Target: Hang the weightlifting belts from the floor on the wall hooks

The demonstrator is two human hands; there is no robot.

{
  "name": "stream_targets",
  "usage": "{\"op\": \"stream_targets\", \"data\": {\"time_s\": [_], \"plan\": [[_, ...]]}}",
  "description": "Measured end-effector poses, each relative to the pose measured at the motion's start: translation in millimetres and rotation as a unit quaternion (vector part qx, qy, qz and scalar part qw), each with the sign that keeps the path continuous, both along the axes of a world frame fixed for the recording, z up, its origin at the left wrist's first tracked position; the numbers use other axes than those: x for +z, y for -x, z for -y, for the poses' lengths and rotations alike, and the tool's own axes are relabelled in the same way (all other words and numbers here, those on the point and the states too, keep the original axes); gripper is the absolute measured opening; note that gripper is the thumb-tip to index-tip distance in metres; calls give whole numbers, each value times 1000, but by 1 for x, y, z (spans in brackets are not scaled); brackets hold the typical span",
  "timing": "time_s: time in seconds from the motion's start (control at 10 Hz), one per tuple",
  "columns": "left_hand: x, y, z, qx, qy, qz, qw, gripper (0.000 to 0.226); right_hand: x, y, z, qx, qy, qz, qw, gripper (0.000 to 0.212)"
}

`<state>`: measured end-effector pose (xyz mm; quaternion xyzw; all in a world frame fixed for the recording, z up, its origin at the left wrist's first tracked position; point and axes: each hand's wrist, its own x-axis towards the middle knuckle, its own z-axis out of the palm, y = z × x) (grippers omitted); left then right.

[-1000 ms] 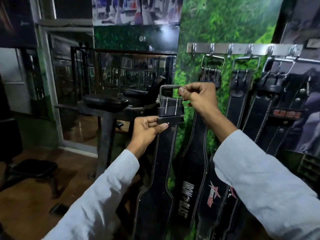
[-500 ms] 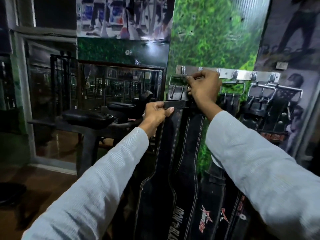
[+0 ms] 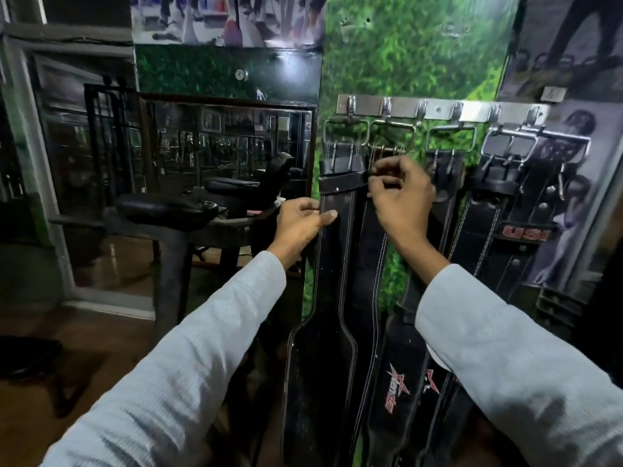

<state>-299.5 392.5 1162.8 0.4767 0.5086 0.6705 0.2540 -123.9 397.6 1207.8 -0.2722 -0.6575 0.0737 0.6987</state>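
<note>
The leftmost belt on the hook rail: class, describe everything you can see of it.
The leftmost belt is black, leather-looking, with pale stitching along its edges. It hangs upright by a metal buckle from the first hook of the steel rail, narrow above and widening lower down. Two prongs lie over its top, above a black keeper loop. The left hand pinches its left edge, thumb on the front.
</note>
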Motion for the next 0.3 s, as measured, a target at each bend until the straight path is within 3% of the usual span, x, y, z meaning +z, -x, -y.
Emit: {"op": "stream_targets", "data": {"time_s": [0.2,0.3], "plan": [[-41,-23,36,133,3,-58,989,27,-78,-23,20,58,138,-13,989,12],[-61,-31,50,147,-7,-43,988,20,-111,-26,33,82,189,-22,978,13]]}}
